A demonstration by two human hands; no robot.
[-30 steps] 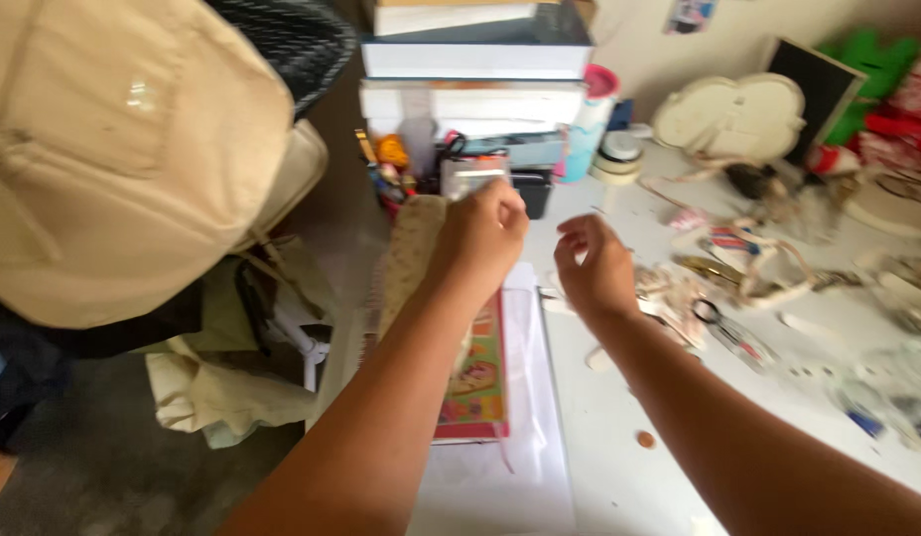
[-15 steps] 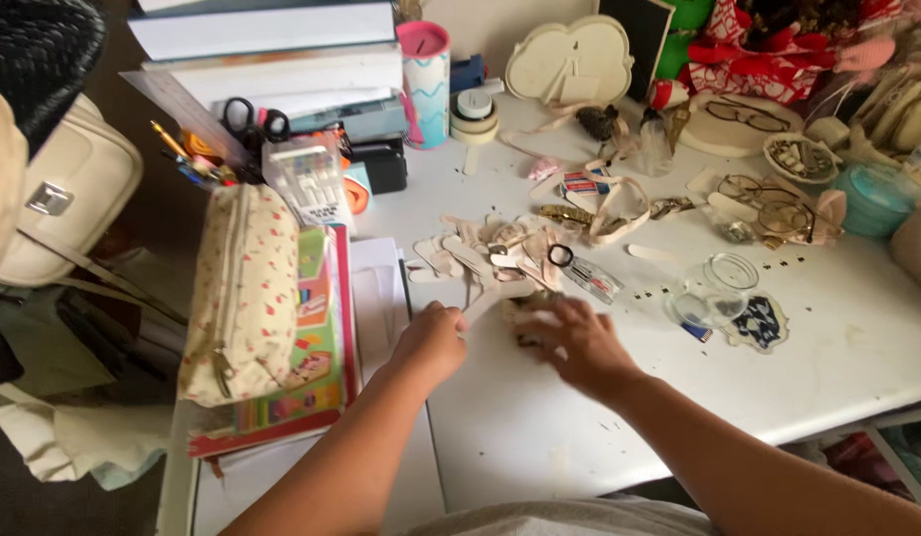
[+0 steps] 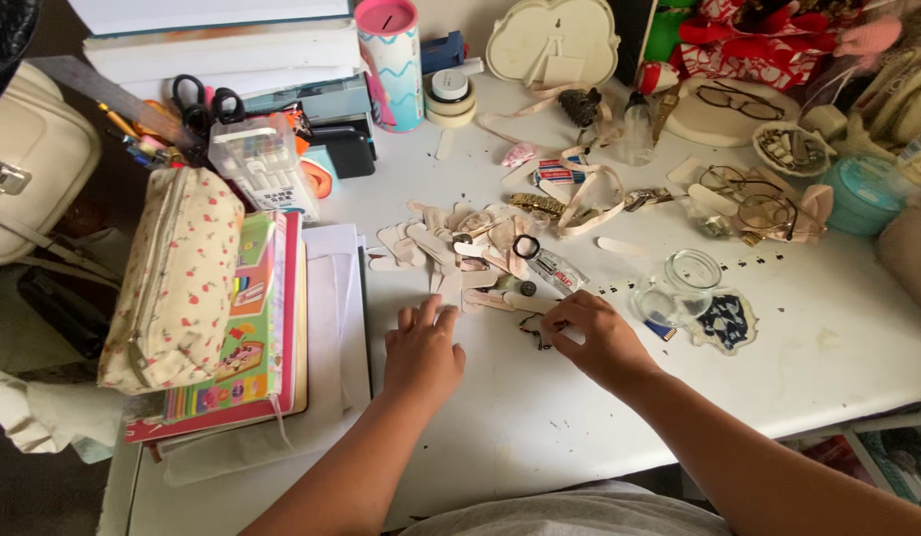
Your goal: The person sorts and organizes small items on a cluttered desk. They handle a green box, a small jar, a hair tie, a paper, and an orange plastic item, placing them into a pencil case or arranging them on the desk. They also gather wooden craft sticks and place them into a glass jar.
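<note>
My left hand (image 3: 424, 349) lies flat on the white table (image 3: 540, 417), fingers spread, just below a pile of pale wooden sticks and paper scraps (image 3: 451, 248). My right hand (image 3: 596, 333) rests a little to its right, fingertips pinched on a small dark wiry piece (image 3: 536, 332) on the tabletop. A small glue tube with a ring cap (image 3: 546, 262) lies just above both hands.
A flowered pencil case (image 3: 178, 273) lies on colourful books (image 3: 252, 347) at the left. A clear marker box (image 3: 264, 165), scissors (image 3: 204, 97), a pink-lidded can (image 3: 391, 62), tape rolls (image 3: 450, 97), a glass jar (image 3: 684, 280), eyeglasses (image 3: 753, 203) and a teal tub (image 3: 862, 195) crowd the back and right.
The view swung from the bags and far-left edge to the tabletop. Both hands came down from the marker box onto the table; the right now pinches a small dark piece.
</note>
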